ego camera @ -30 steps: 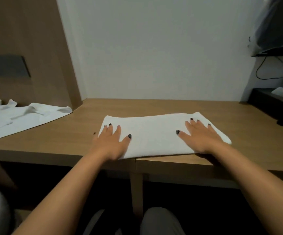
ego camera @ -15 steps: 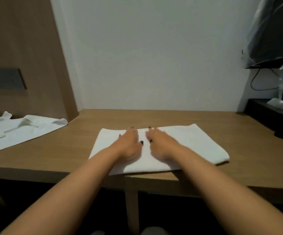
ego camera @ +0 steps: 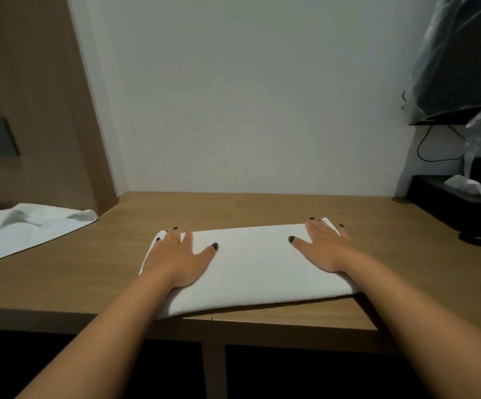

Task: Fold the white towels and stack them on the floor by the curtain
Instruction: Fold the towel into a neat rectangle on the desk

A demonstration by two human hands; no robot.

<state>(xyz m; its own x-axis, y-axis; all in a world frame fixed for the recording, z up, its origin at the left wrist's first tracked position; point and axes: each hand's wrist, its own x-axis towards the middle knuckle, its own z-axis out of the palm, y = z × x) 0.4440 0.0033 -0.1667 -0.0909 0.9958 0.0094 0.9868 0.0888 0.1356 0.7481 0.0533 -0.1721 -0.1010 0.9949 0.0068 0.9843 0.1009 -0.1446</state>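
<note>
No writing could be read anywhere. The folded white towel [ego camera: 250,266] lay at the front edge of the wooden counter [ego camera: 262,208]. The left hand [ego camera: 180,259] pressed flat on its left end and the right hand [ego camera: 324,247] on its right end, fingers straight and spread, grasping nothing. An unfolded towel [ego camera: 29,228] lay at the counter's left edge.

hotel-like room: wooden desk [ego camera: 262,208], tissue box [ego camera: 446,197], wall panel [ego camera: 31,96]

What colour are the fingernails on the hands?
Black, or very dark, polish. The head view shows it best on the left hand's thumb.
</note>
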